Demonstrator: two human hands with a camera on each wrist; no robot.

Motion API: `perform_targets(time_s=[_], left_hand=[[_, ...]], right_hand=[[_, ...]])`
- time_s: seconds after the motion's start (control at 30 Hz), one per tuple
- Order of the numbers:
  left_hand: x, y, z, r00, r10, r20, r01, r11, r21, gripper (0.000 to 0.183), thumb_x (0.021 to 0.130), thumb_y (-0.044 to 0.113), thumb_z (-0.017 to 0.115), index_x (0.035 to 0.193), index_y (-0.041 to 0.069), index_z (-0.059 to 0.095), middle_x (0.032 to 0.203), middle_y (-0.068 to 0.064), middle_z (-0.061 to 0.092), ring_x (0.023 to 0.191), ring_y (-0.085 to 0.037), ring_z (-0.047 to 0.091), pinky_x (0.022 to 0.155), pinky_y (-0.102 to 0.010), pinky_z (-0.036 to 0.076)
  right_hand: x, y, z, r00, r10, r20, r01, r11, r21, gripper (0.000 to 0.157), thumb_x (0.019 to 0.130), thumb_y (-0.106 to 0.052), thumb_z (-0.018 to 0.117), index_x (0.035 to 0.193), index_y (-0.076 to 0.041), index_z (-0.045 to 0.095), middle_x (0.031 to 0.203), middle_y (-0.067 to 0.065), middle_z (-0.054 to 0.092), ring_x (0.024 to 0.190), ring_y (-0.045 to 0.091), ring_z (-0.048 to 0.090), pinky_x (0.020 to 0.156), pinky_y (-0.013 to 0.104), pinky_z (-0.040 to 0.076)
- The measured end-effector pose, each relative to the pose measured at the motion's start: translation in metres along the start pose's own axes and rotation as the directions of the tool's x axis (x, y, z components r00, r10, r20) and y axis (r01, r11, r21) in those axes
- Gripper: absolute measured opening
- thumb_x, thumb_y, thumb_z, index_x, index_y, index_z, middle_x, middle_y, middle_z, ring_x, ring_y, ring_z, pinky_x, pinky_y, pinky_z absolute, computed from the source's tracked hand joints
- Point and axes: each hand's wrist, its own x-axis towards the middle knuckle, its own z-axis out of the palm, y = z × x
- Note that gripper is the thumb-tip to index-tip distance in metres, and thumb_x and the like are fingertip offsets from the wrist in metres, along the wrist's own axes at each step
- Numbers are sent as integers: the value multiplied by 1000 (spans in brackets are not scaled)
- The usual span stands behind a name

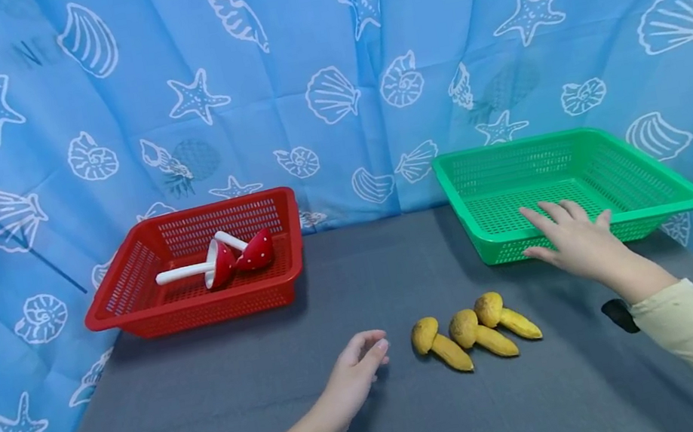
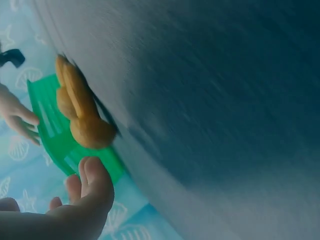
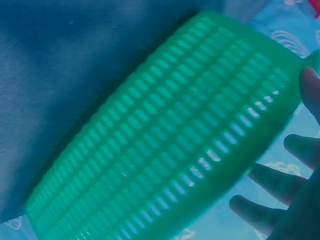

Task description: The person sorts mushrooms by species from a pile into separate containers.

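Observation:
Three yellow toy mushrooms (image 1: 495,342) lie side by side on the grey cloth, their round caps toward the far left. My left hand (image 1: 354,375) hovers just left of them, fingers loosely bent around nothing. In the left wrist view a gap shows between its fingertips and the nearest mushroom cap (image 2: 92,132). Over the near rim of the green basket (image 1: 656,198), my right hand (image 1: 578,242) is spread with straight fingers and holds nothing. The right wrist view shows those fingers beside the basket's slotted wall (image 3: 165,115); whether they touch the rim I cannot tell.
At the back left stands a red basket (image 1: 211,311) holding two red toadstools (image 1: 254,252) with white spots and white stems. A blue curtain (image 1: 318,45) with shell and starfish prints hangs behind both baskets. Grey cloth (image 1: 213,406) covers the table.

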Motion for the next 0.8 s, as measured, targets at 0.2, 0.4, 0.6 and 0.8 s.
perform_targets(time_s=[0.2,0.4,0.6,0.8], left_hand=[[3,2,13,989,-138,52,143,982,-123,45,103,31,47,134,-2,47,123,-12,60,107,-24,60,88,-44,49],[5,-3,37,979,-190,80,202,959,-196,42,102,28,49,131,-3,48,114,-10,63,101,-25,64,81,-40,51],[9,-2,56,963,-249,98,266,937,-229,46,101,27,51,135,-3,45,112,-9,64,96,-24,66,78,-39,53],[15,3,65,948,-313,59,318,926,-205,51,99,25,54,140,-2,42,109,-6,64,83,-18,68,62,-28,50]], right_hand=[[5,13,11,1000,18,15,-18,999,-31,67,95,-32,62,147,-3,32,142,35,29,127,61,22,83,88,12],[8,25,20,1000,26,-10,-26,999,34,57,98,-35,57,142,-3,42,132,36,43,120,60,35,82,89,6],[8,26,28,997,20,-79,-16,999,45,59,98,-43,54,141,-3,46,127,34,51,117,58,40,84,88,3],[6,25,35,990,27,-141,-21,999,44,53,101,-40,51,139,-4,47,126,31,52,116,56,41,86,87,1]])
